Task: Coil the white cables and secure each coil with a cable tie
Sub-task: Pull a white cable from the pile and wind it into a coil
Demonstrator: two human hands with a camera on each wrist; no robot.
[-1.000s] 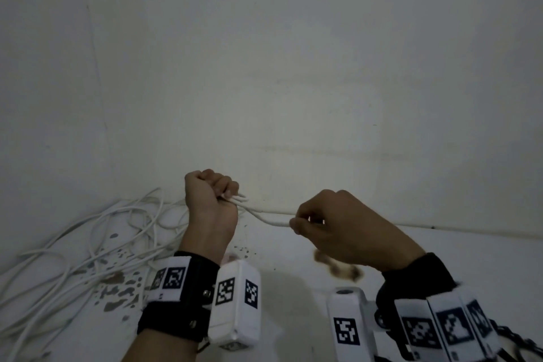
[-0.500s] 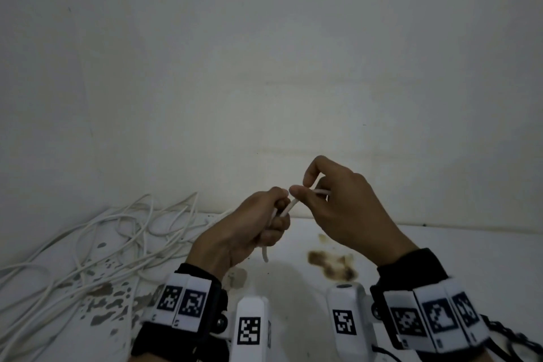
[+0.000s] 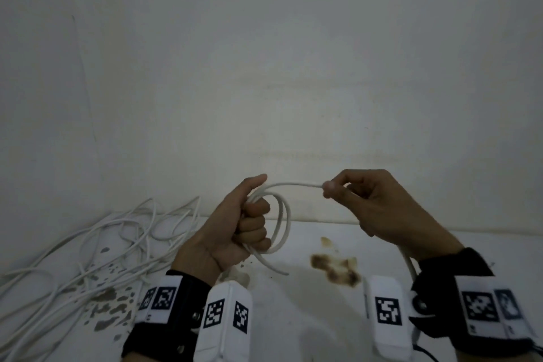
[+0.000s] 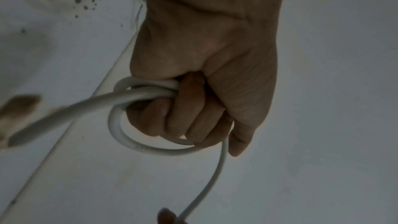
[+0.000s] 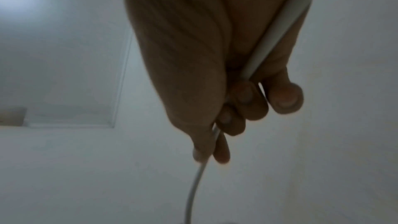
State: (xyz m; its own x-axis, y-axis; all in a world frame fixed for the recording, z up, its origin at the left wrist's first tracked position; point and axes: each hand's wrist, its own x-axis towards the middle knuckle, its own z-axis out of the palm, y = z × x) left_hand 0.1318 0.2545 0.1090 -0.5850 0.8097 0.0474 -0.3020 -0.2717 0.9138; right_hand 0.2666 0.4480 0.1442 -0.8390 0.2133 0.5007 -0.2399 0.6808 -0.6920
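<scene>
The left hand (image 3: pixel 235 232) was a tight fist around a small coil (image 3: pixel 280 223) of white cable — the loops stuck out past the knuckles. From there the cable (image 3: pixel 293 185) ran across to the right hand (image 3: pixel 379 209), which pinched it between thumb and finger. More loose cables (image 3: pixel 97 244) lay left of the left hand.

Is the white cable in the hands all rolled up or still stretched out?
Partly rolled: small loops of the white cable sit in the left hand, the rest runs to the right hand.
</scene>
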